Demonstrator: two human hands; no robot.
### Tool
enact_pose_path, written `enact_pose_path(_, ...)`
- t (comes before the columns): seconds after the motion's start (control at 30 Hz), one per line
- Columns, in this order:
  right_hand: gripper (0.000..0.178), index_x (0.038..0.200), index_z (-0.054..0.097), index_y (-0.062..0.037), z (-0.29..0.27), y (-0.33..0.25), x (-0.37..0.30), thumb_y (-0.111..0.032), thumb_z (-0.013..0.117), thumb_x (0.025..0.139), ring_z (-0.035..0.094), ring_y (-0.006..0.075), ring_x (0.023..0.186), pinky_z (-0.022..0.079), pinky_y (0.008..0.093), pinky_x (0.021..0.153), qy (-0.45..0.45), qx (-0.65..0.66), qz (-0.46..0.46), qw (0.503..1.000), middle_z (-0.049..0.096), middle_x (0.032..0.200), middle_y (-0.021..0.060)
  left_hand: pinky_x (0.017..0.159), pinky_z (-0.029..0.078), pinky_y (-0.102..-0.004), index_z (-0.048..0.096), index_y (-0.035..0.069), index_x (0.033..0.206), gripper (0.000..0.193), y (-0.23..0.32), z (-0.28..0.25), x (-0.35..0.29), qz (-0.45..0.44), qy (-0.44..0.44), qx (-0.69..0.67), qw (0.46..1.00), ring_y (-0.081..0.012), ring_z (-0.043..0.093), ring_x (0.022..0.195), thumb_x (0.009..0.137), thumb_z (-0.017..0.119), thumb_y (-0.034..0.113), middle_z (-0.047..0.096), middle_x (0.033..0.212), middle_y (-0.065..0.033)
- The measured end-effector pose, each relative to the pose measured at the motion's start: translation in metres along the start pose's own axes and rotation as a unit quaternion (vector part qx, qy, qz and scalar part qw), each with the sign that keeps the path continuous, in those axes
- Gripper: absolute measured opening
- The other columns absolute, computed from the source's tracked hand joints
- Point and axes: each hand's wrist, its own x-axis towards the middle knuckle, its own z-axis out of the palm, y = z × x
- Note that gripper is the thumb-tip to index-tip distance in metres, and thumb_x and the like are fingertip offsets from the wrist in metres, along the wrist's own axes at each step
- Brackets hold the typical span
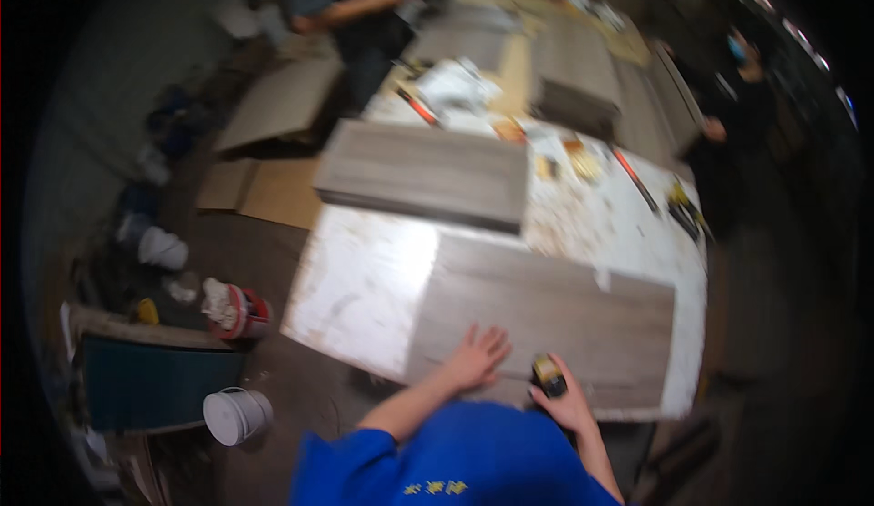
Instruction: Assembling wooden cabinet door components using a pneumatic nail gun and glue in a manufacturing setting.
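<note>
A grey-brown wood-grain board [546, 310] lies flat on the white worktable [355, 269], close to me. My left hand [481, 358] rests on the board near its front edge, fingers spread, holding nothing. To its right, my right hand [569, 399] is closed around a small yellow-and-black tape measure [548, 376] by the same front edge. The picture is somewhat blurred, and I cannot tell whether any tape is pulled out. Beyond the board sits a stack of similar panels [423, 171].
Red-and-black tools [635, 180] and a yellow-and-black tool [685, 210] lie toward the table's right side. White plastic wrap [455, 83] is farther back. Buckets, including a white one [237, 415], stand on the floor at left. Co-workers [350, 24] stand at far left and far right.
</note>
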Motion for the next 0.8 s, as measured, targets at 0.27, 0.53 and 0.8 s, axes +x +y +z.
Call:
enact_pose_path(0.27, 0.076, 0.149, 0.045, -0.0041, -0.015, 0.038, -0.03, -0.015, 0.081, 0.084, 0.058, 0.0218, 0.125, 0.046, 0.0333, 0.104, 0.069, 0.143, 0.086, 0.984, 0.061, 0.135, 0.018, 0.12, 0.019, -0.0649, 0.046, 0.015, 0.15, 0.078, 0.007, -0.002, 0.044, 0.058, 0.022, -0.014, 0.998, -0.0339, 0.031, 0.149, 0.083, 0.07, 0.046, 0.041, 0.157, -0.0124)
enact_pose_path(0.53, 0.071, 0.148, 0.047, -0.0039, -0.006, 0.028, -0.036, -0.004, 0.072, 0.082, 0.062, 0.0213, 0.118, 0.048, 0.0326, 0.101, 0.047, 0.138, 0.096, 0.985, 0.064, 0.13, 0.0164, 0.12, 0.019, -0.065, 0.05, 0.015, 0.147, 0.075, 0.02, 0.005, 0.041, 0.051, 0.019, -0.038, 0.998, -0.0345, 0.031, 0.149, 0.081, 0.071, 0.043, 0.042, 0.157, -0.0123)
enact_pose_path(0.8, 0.069, 0.147, 0.048, -0.004, 0.009, 0.016, -0.024, -0.005, 0.071, 0.081, 0.066, 0.0228, 0.113, 0.049, 0.0331, 0.097, 0.053, 0.097, 0.062, 0.992, 0.066, 0.124, 0.0189, 0.119, 0.015, -0.07, 0.05, 0.019, 0.148, 0.075, 0.018, 0.002, 0.042, 0.044, 0.008, -0.034, 0.998, -0.0338, 0.03, 0.15, 0.081, 0.071, 0.045, 0.042, 0.157, -0.0109)
